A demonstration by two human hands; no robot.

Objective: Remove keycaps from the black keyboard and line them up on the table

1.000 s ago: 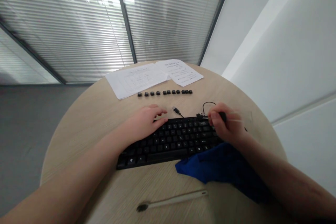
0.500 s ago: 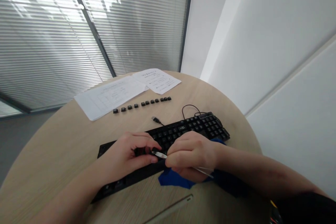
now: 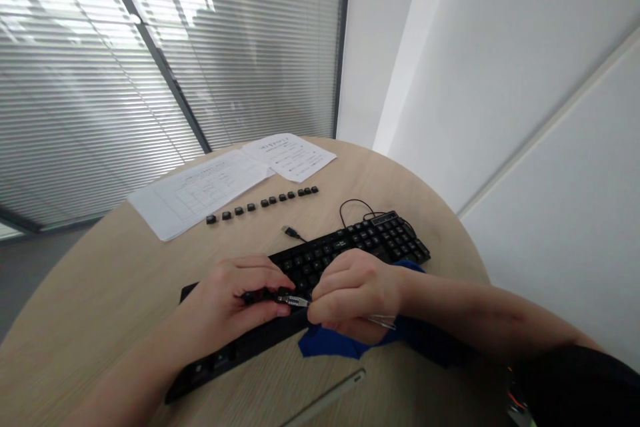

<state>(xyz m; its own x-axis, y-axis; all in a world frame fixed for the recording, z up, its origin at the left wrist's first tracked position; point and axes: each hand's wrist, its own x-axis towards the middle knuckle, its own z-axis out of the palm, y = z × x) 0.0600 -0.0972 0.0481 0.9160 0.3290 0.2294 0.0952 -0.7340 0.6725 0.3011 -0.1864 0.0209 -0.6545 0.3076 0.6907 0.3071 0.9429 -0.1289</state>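
Observation:
A black keyboard [image 3: 395, 240] lies slanted across the table under both hands. My right hand [image 3: 354, 293] is closed around a slim metal keycap puller [image 3: 295, 301]. Its ridged tip points left, and thin wire ends stick out below the palm. My left hand [image 3: 237, 297] rests over the keyboard's left half, thumb and index finger curled around the tool's tip. Something small and dark sits between those fingertips, too hidden to name. Under my right hand and forearm is a blue cloth [image 3: 333, 341].
A row of loose black keycaps [image 3: 251, 207] lies beyond the keyboard, with printed papers [image 3: 200, 190] behind it. The USB plug [image 3: 291, 232] and cable are at the keyboard's far side. A pale flat bar [image 3: 330, 397] lies near the table's front edge.
The view has shifted slightly, moving the scene a little left. The puller has turned, so its ridged face shows more clearly. Both hands keep their grip over the keyboard.

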